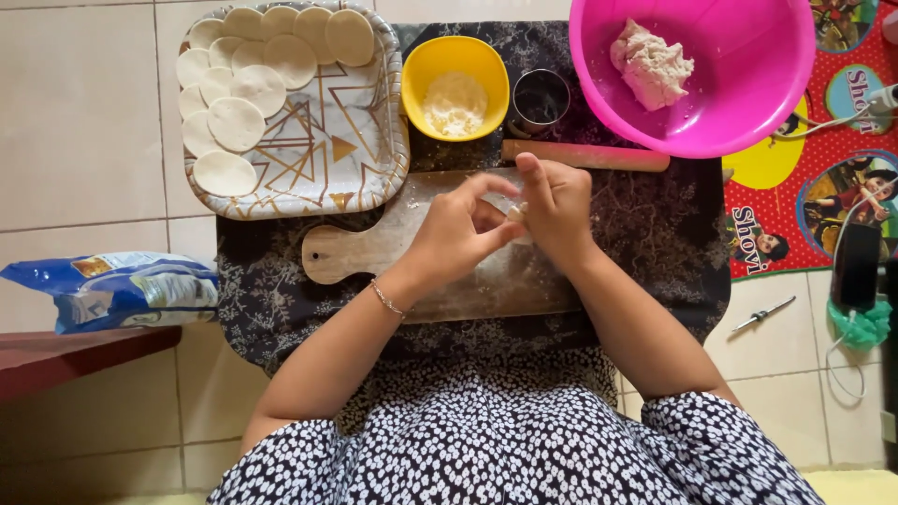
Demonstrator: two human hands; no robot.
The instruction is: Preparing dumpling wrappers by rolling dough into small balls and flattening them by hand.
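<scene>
Over a floured wooden board, left hand and right hand pinch a small dough piece, seemingly soft, best held by its edges.

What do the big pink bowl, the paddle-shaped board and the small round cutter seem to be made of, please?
Big pink bowl: likely plastic, glossy, uniformly bright. Paddle-shaped board: wood, matte, visible grain, flour-dusted. Small round cutter: apparently metal, shiny grey rim.
</scene>
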